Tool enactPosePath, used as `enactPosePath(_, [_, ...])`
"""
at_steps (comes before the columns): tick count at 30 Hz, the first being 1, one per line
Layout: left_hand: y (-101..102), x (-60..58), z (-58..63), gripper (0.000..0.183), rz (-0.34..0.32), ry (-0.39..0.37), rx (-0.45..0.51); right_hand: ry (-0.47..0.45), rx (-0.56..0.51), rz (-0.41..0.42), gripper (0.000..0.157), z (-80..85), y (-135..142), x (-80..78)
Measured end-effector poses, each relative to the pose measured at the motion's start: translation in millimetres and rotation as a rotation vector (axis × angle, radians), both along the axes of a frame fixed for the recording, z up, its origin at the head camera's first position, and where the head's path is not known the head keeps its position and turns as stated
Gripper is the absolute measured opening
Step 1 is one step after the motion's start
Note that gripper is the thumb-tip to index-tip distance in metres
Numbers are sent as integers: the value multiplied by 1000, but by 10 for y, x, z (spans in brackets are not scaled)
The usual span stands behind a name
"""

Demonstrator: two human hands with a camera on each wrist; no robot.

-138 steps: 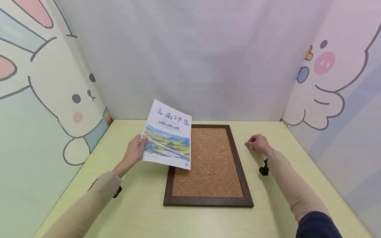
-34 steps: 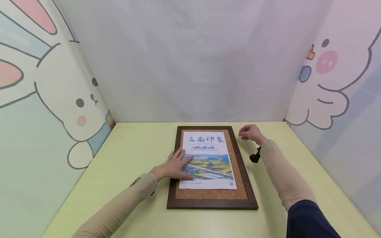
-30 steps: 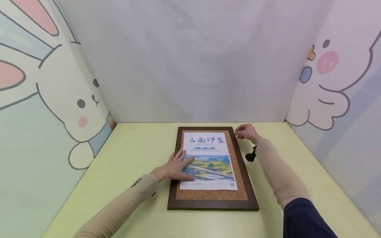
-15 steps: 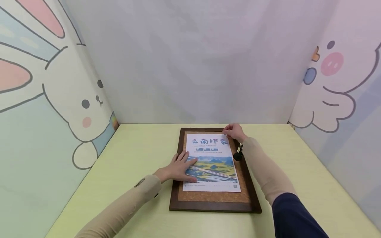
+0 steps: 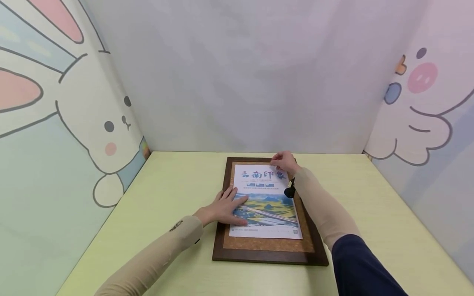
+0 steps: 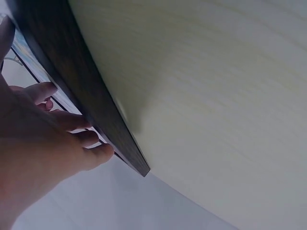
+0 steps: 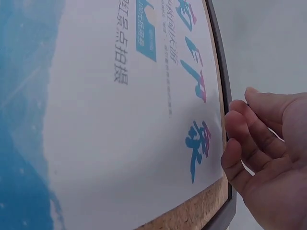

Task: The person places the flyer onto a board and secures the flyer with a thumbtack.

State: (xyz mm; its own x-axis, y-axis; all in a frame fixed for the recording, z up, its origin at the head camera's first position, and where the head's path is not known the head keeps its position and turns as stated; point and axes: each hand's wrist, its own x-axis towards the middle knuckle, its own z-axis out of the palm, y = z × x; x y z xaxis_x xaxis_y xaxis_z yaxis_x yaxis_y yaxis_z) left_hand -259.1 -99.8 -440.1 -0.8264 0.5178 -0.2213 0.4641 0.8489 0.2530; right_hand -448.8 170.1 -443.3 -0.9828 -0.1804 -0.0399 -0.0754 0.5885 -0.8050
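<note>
A printed paper poster [image 5: 266, 205] with a blue and yellow landscape lies on a brown-framed cork board [image 5: 268, 256]. My left hand [image 5: 223, 209] rests spread over the poster's left side. In the left wrist view, the fingers of that left hand [image 6: 53, 136] reach across the dark frame edge. My right hand [image 5: 285, 162] is at the poster's top right. Seen from the right wrist, the right hand [image 7: 268, 153] pinches thumb against fingertip, with a small dark speck [image 7: 248, 104] between them. I cannot tell what this tiny thing is.
The board lies on a pale yellow tabletop [image 5: 166, 185]. A grey-white curtain [image 5: 237, 82] stands behind it, with cartoon-printed panels at both sides. Bare cork [image 5: 268, 244] shows below the poster.
Earlier my left hand held the poster in the air; it now lies on the board under that hand. My right hand has moved left from beside the board to the poster's top edge.
</note>
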Motion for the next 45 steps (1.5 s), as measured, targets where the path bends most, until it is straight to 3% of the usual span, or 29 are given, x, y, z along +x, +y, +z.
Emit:
enactPosePath(8, [21, -7, -20, 89, 11, -5, -24, -19, 24, 1, 18, -86, -146, -71])
enactPosePath(26, [55, 1, 25, 89, 28, 12, -40, 54, 167, 49, 16, -47, -333, -17])
enactPosePath(45, [60, -3, 21, 89, 33, 4, -43, 68, 189, 92, 10, -121, -357, -85])
